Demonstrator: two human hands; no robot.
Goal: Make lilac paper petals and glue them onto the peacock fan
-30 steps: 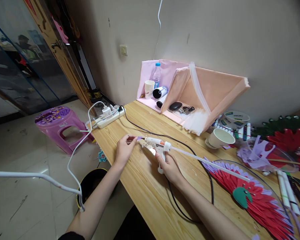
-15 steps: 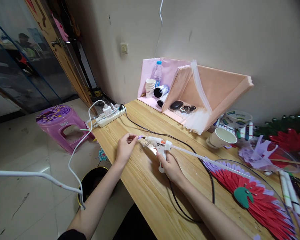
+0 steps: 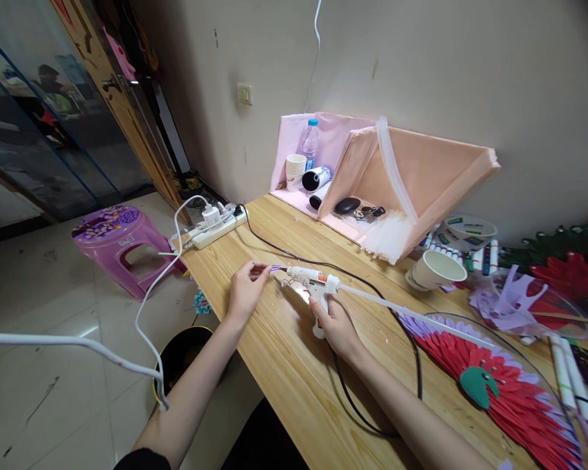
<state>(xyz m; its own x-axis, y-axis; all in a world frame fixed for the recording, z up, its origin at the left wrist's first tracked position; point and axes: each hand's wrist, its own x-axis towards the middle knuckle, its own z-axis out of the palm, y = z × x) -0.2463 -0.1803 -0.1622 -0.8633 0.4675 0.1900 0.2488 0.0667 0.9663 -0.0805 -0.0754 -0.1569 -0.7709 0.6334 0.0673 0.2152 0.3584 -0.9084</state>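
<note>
My right hand point(image 3: 338, 323) is closed round the handle of a white hot glue gun point(image 3: 306, 277), whose nozzle points left. A long clear glue stick point(image 3: 396, 307) runs out of its back end. Between the pinched fingertips of my left hand point(image 3: 247, 284) is a small purple strip point(image 3: 275, 268), its free end right at the nozzle; whether they touch I cannot tell. To the right lies a fan-shaped piece of red and purple petals point(image 3: 509, 411) with a green head point(image 3: 479, 386).
A black cord point(image 3: 318, 262) loops over the wooden table point(image 3: 274, 365) from the power strip point(image 3: 220, 230). Behind stand a pink cardboard box point(image 3: 431, 163), a water bottle point(image 3: 310, 143) and a paper cup point(image 3: 438, 269). A bin point(image 3: 183, 336) and purple stool point(image 3: 127, 241) are at the left.
Both hands keep almost the same pose, with the glue gun nozzle still at the purple strip. The whole view has shifted very slightly.
</note>
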